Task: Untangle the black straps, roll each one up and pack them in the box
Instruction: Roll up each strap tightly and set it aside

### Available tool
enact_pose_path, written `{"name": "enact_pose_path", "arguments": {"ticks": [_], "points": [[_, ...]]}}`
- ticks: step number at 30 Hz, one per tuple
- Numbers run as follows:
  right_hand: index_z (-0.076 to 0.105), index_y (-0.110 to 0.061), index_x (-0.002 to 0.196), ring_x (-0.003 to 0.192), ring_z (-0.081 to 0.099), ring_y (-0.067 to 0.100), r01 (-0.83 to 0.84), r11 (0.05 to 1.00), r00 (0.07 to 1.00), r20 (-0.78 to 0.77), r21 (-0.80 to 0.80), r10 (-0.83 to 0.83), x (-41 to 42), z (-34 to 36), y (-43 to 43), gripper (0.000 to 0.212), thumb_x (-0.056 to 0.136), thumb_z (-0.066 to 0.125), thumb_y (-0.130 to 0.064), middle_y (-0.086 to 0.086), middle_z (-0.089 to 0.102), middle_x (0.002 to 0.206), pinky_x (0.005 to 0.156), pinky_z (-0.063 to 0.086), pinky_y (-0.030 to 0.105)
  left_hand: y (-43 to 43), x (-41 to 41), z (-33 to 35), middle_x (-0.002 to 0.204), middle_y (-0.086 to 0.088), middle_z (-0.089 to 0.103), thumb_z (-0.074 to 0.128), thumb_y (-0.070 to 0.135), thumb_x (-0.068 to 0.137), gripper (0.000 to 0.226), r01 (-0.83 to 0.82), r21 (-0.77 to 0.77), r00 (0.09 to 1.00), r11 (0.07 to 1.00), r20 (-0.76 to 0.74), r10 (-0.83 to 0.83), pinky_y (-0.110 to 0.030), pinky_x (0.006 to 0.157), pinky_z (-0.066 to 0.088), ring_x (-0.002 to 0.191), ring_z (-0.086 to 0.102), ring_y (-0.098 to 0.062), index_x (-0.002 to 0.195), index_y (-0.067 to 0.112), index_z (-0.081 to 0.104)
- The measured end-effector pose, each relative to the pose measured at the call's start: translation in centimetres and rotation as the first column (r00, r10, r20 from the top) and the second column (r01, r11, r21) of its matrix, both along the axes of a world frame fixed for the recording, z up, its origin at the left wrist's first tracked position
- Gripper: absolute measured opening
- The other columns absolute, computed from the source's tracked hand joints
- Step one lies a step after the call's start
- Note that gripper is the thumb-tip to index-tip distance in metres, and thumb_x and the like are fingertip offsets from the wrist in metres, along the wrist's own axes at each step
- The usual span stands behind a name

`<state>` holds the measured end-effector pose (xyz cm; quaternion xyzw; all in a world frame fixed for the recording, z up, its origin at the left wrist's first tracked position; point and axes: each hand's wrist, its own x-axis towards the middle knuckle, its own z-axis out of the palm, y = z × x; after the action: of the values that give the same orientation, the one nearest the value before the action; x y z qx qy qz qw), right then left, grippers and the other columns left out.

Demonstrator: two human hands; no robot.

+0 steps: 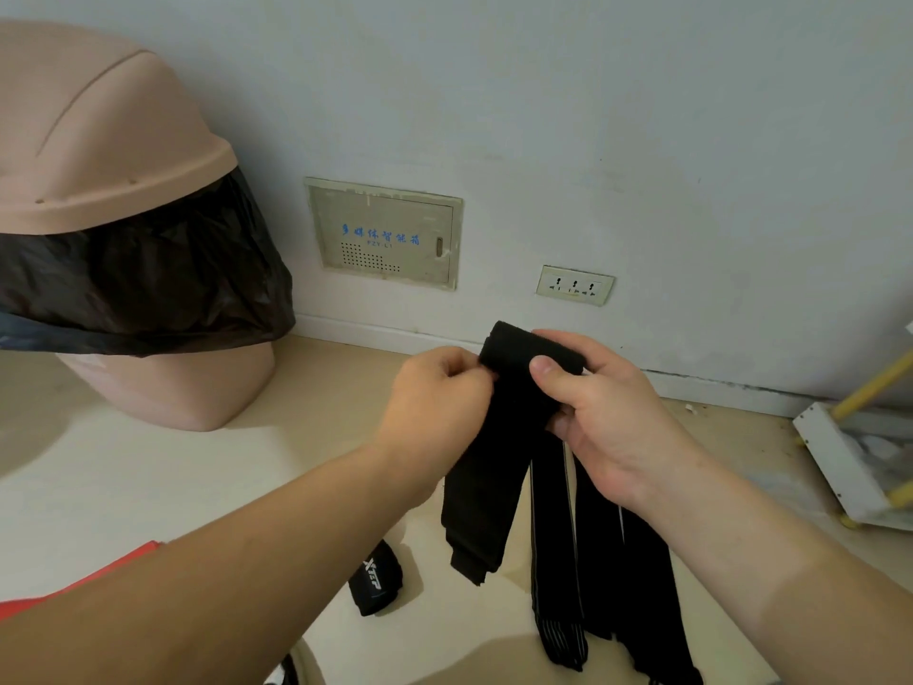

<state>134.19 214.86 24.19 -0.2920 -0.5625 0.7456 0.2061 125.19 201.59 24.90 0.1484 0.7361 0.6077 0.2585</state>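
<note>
Both hands hold up a wide black strap (514,398) in front of me, its top end folded over into the start of a roll. My left hand (439,398) pinches the strap's left edge. My right hand (602,402) grips the right side, thumb on the front of the fold. The strap's tail (477,516) hangs down below the hands. Two more black straps (558,561) with thin grey stripes hang from under my right hand to the floor. A rolled black strap (376,578) with a white logo lies on the floor. A red edge (113,568), possibly the box, shows at lower left.
A pink swing-lid bin (113,190) with a black bag stands at the left against the wall. The wall carries a cream panel (385,234) and a socket (574,285). A white frame with yellow rods (850,452) stands at the right. The floor is beige.
</note>
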Motion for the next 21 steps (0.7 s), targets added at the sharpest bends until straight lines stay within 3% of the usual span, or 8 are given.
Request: {"name": "enact_pose_path", "arguments": {"ticks": [2, 4, 7, 9, 12, 15, 18, 21], "points": [[0.082, -0.027, 0.113, 0.104, 0.078, 0.027, -0.030, 0.994, 1.000, 0.008, 0.109, 0.030, 0.2, 0.1, 0.2, 0.035, 0.094, 0.074, 0.001, 0.012, 0.079, 0.114, 0.096, 0.062, 0.044, -0.2, -0.8, 0.4, 0.093, 0.000, 0.070, 0.052, 0.015, 0.101, 0.016, -0.086, 0.044, 0.996, 0.995, 0.005, 0.086, -0.031, 0.075, 0.055, 0.085, 0.067, -0.017, 0.106, 0.013, 0.067], [0.083, -0.030, 0.109, 0.105, 0.078, 0.025, -0.079, 0.969, 0.997, 0.013, 0.233, 0.078, 0.4, 0.2, 0.2, 0.039, 0.091, 0.077, 0.003, 0.006, 0.081, 0.108, 0.101, 0.060, 0.043, -0.5, -1.5, 0.4, 0.109, 0.002, 0.070, 0.051, 0.043, 0.107, 0.027, -0.022, 0.062, 0.999, 0.998, -0.033, 0.024, -0.035, 0.091, 0.055, 0.104, 0.069, -0.014, 0.113, 0.021, 0.065], [0.082, -0.024, 0.112, 0.106, 0.078, 0.020, -0.167, 0.935, 0.982, -0.030, 0.314, 0.185, 0.7, 0.3, -0.4, 0.044, 0.087, 0.077, 0.012, 0.002, 0.083, 0.106, 0.100, 0.060, 0.037, -0.9, -1.8, -0.1, 0.106, 0.008, 0.073, 0.053, 0.064, 0.100, 0.043, 0.252, 0.009, 0.967, 0.968, -0.052, -0.251, -0.026, 0.084, 0.055, 0.095, 0.071, -0.002, 0.117, 0.027, 0.067], [0.081, -0.020, 0.113, 0.107, 0.078, 0.020, -0.184, 0.921, 0.979, -0.023, 0.344, 0.204, 0.8, 0.5, -0.4, 0.047, 0.082, 0.078, 0.016, 0.004, 0.083, 0.108, 0.097, 0.061, 0.035, -1.0, -1.8, -0.4, 0.108, 0.003, 0.076, 0.057, 0.063, 0.098, 0.043, 0.311, -0.023, 0.949, 0.950, -0.051, -0.312, -0.029, 0.084, 0.057, 0.097, 0.074, -0.007, 0.119, 0.027, 0.067], [0.079, -0.023, 0.117, 0.107, 0.077, 0.022, -0.165, 0.933, 0.984, -0.018, 0.320, 0.180, 0.9, 0.5, -0.1, 0.053, 0.077, 0.085, 0.012, 0.003, 0.081, 0.111, 0.095, 0.062, 0.035, -0.8, -2.0, -0.1, 0.109, 0.000, 0.077, 0.061, 0.058, 0.098, 0.041, 0.273, -0.011, 0.960, 0.962, -0.065, -0.273, -0.031, 0.083, 0.059, 0.100, 0.076, -0.014, 0.120, 0.024, 0.067], [0.069, -0.024, 0.132, 0.108, 0.078, 0.025, -0.205, 0.973, 0.978, -0.008, 0.109, 0.207, 0.9, 0.9, 0.4, 0.062, 0.075, 0.092, -0.016, 0.011, 0.077, 0.121, 0.092, 0.061, 0.041, -0.6, -1.8, 0.3, 0.108, 0.000, 0.075, 0.066, 0.047, 0.100, 0.031, 0.206, 0.065, 0.976, 0.976, -0.082, -0.201, -0.029, 0.079, 0.059, 0.098, 0.075, -0.014, 0.120, 0.024, 0.065], [0.073, -0.015, 0.130, 0.111, 0.077, 0.025, -0.360, 0.933, 0.930, 0.069, -0.020, 0.361, 1.1, 1.4, 0.4, 0.052, 0.094, 0.064, -0.052, 0.014, 0.078, 0.124, 0.095, 0.060, 0.042, -0.6, -1.6, 0.2, 0.100, 0.002, 0.072, 0.071, 0.037, 0.099, 0.022, 0.191, 0.126, 0.977, 0.974, -0.120, -0.176, -0.023, 0.069, 0.056, 0.084, 0.071, -0.008, 0.117, 0.025, 0.063], [0.074, -0.012, 0.127, 0.110, 0.077, 0.028, -0.381, 0.925, 0.919, 0.119, 0.016, 0.376, 1.1, 1.1, 0.5, 0.050, 0.104, 0.053, -0.051, 0.013, 0.079, 0.121, 0.094, 0.062, 0.043, -0.9, -1.4, 0.1, 0.094, 0.001, 0.070, 0.072, 0.028, 0.100, 0.020, 0.227, 0.155, 0.964, 0.961, -0.174, -0.200, -0.022, 0.062, 0.055, 0.075, 0.068, -0.007, 0.117, 0.026, 0.062]]}}
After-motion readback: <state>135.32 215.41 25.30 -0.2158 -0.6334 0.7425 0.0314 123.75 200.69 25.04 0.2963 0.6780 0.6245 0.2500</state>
